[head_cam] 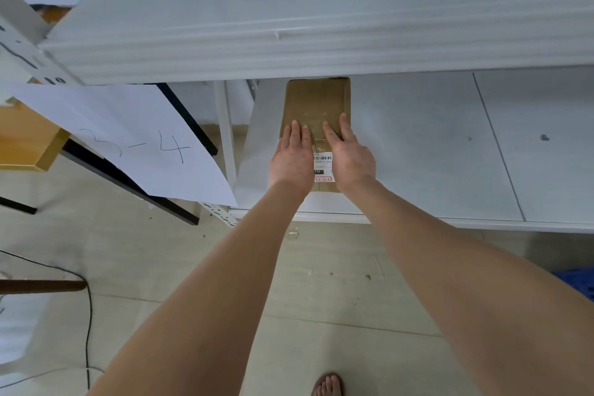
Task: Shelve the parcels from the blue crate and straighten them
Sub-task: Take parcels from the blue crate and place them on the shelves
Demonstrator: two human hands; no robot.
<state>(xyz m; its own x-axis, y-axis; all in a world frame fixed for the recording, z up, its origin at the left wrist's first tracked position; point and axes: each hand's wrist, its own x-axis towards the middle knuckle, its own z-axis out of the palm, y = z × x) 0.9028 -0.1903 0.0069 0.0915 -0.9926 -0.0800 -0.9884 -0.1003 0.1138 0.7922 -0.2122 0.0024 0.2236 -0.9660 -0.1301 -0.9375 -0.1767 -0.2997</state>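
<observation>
- Paper sheet [128, 138], handwritten "3-4", is hanging from the rack's upright at about 9 o'clock from the parcel, with its lower corner dipping toward 5 o'clock.
- Black cable [88, 315] is trailing across the tiled floor at 7 o'clock in the view.
- Left hand [291, 157] is lying flat on the parcel's left part, fingers straight and close together, pointing to 12 o'clock; it is holding nothing.
- Parcel [316, 100], a brown cardboard box, is lying on the lower shelf near its left end. Its long axis is running from 6 to 12 o'clock, the far end reaching under the upper shelf [321, 26] and the near end lying close to the shelf's front edge.
- Barcode label [322, 164] is showing between the two hands, at the parcel's 6 o'clock end.
- Right hand [350, 154] is resting flat on the parcel's right part, fingers extended toward 11 o'clock, gripping nothing.
- Lower shelf [434, 145], white, is stretching away toward 3 o'clock.
- Blue crate [578, 283] is showing only a corner at the view's 4 o'clock edge, on the floor.
</observation>
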